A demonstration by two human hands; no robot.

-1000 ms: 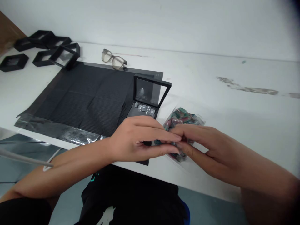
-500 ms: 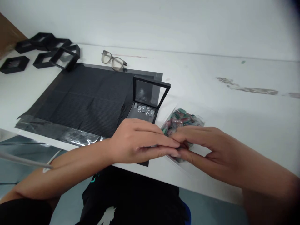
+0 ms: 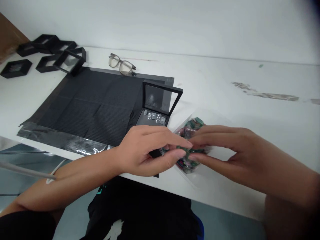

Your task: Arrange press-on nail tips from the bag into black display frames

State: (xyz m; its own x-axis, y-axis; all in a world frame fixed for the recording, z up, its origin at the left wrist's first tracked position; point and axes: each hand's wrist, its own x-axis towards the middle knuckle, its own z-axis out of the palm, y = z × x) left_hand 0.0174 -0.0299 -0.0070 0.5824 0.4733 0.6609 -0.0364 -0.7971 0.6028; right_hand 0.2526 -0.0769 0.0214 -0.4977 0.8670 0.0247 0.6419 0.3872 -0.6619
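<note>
where the table's near edge runs, the left hand (image 3: 147, 150) and right hand (image 3: 225, 150) both pinch a clear bag of green and red pieces (image 3: 190, 143); at its 11 o'clock stands an open black case (image 3: 156, 106), glasses (image 3: 121, 64) farther.

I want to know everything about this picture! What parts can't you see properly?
- Head view: the clear bag of red and green pieces is partly covered by the left hand and right hand, so its opening is hidden.
- The pieces are too small and blurred to name.
- The open black box has its near end behind the left hand; its small grey items are too tiny to identify.
- The top right corner is dark.
</note>
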